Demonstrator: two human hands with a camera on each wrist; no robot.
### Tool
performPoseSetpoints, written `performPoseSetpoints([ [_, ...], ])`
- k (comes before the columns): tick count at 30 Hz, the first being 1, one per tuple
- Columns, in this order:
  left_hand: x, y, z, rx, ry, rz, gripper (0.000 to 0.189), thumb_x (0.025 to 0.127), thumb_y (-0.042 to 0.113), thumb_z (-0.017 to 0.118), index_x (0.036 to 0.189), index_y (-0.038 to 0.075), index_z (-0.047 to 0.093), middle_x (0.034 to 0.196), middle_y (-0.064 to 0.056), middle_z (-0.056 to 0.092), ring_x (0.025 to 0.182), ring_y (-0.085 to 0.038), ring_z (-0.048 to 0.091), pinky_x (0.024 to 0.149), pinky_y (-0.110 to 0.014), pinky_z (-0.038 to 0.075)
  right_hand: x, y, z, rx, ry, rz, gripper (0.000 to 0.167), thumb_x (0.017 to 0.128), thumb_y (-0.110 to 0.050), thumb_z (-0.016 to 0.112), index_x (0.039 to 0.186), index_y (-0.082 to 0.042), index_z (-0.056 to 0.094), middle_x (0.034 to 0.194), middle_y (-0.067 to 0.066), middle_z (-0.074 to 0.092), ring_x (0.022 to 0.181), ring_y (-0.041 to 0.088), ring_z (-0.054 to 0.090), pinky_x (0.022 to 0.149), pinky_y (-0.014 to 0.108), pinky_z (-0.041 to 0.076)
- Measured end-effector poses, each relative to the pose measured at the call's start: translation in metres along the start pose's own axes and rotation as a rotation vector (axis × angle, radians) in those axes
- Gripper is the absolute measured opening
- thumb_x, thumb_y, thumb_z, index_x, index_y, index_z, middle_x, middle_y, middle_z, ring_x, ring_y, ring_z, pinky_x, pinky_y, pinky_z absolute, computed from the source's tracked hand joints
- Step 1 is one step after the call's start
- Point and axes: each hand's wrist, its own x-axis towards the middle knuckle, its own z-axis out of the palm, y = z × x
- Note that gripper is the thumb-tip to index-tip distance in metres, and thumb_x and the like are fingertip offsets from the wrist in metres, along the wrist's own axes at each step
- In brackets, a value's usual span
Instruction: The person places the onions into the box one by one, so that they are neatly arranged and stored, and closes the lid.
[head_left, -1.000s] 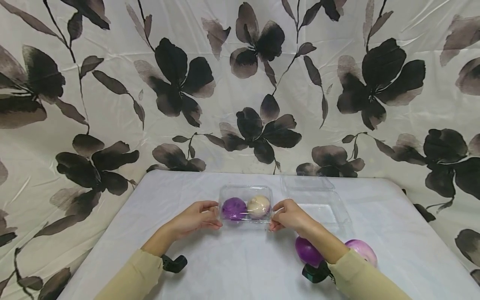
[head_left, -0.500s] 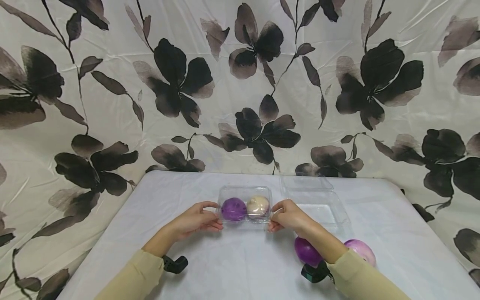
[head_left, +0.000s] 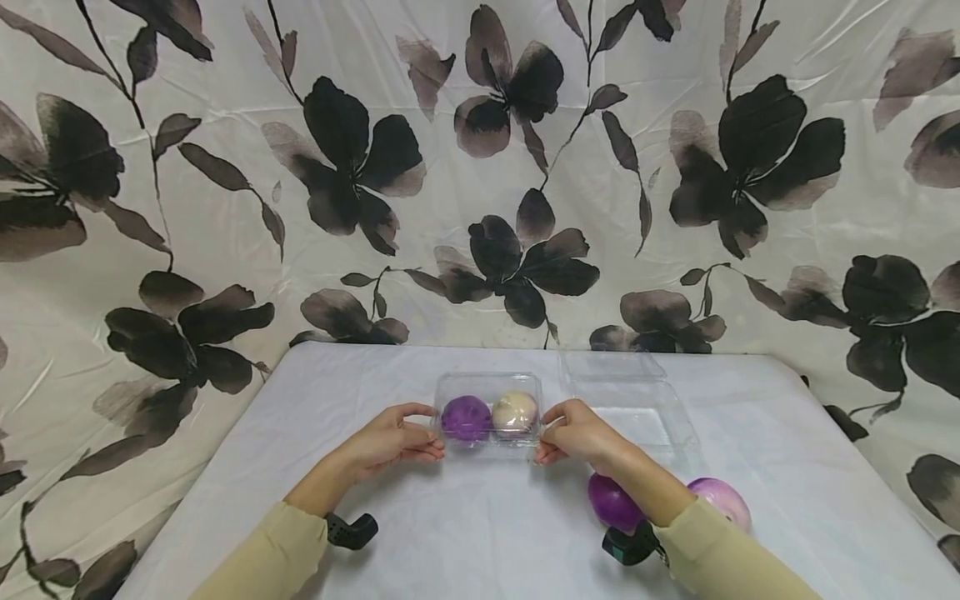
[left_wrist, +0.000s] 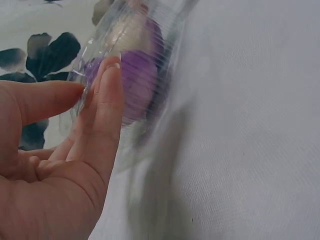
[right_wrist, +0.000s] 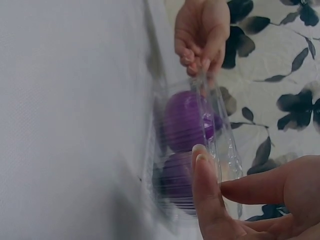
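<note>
Both hands hold a clear plastic clamshell box [head_left: 489,385] by its ends, in the middle of the table in the head view. Inside sit a purple onion [head_left: 467,419] at left and a pale-topped onion [head_left: 515,413] at right. My left hand [head_left: 386,442] pinches the left end, thumb above and fingers below. At the right end, my right hand [head_left: 579,432] pinches the corner. Through the ribbed bottom, the right wrist view shows the purple onion [right_wrist: 182,120] nearer the left hand [right_wrist: 202,30]. Purple also shows low on the other onion [right_wrist: 176,175].
Behind the right hand lies a second clear box [head_left: 637,425], its lid raised open at the back. Partly hidden by the right forearm are a dark purple onion [head_left: 613,502] and a pinkish onion [head_left: 722,502]. A floral cloth [head_left: 525,167] hangs behind the white table [head_left: 450,533].
The head view shifts very slightly left. Both hands keep their grip on the box, which stays almost in place with the two onions inside.
</note>
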Motion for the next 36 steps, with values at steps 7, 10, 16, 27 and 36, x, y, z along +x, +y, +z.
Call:
performPoseSetpoints([
  [7,-0.001,-0.001,0.001,0.032,0.019,-0.013,0.061,0.1,0.003,0.058,0.151,-0.01,0.026,0.111,-0.029,0.069,0.095,-0.026,0.073,0.091,-0.039,0.06,0.0,-0.001,-0.001,-0.01,-0.015,0.011,0.034,0.098,0.006,0.049,0.127,0.024,0.045,0.087,0.023,0.07,0.071,0.021,0.071,0.071,0.034,0.064],
  [10,-0.002,-0.002,0.003,0.041,0.034,-0.015,0.059,0.101,0.005,0.057,0.151,-0.008,0.028,0.112,-0.028,0.069,0.092,-0.024,0.072,0.088,-0.039,0.061,-0.002,-0.002,-0.002,-0.028,-0.018,0.016,0.031,0.099,0.004,0.05,0.123,0.023,0.049,0.089,0.024,0.07,0.073,0.021,0.071,0.072,0.034,0.064],
  [16,-0.005,-0.002,0.005,0.053,0.047,-0.021,0.058,0.103,0.009,0.055,0.152,-0.006,0.028,0.12,-0.029,0.065,0.094,-0.023,0.071,0.087,-0.038,0.061,-0.01,-0.01,-0.009,-0.126,0.013,0.008,0.032,0.1,0.0,0.055,0.124,0.021,0.053,0.099,0.025,0.071,0.08,0.027,0.073,0.075,0.037,0.064],
  [27,-0.018,0.006,0.011,0.29,0.174,0.056,0.057,0.102,0.017,0.064,0.148,-0.006,0.039,0.121,-0.023,0.057,0.093,-0.027,0.069,0.082,-0.042,0.062,-0.043,-0.021,-0.044,-0.356,0.037,-0.126,0.038,0.098,-0.012,0.064,0.129,0.008,0.059,0.101,0.013,0.071,0.084,0.026,0.071,0.076,0.041,0.062],
  [36,-0.029,0.02,0.018,0.403,0.218,0.179,0.048,0.101,0.017,0.066,0.141,-0.003,0.05,0.122,-0.019,0.058,0.098,-0.033,0.069,0.078,-0.035,0.062,-0.065,-0.02,-0.088,-0.504,0.01,-0.262,0.032,0.1,-0.019,0.064,0.125,0.001,0.066,0.109,0.009,0.072,0.1,0.024,0.067,0.084,0.039,0.057],
])
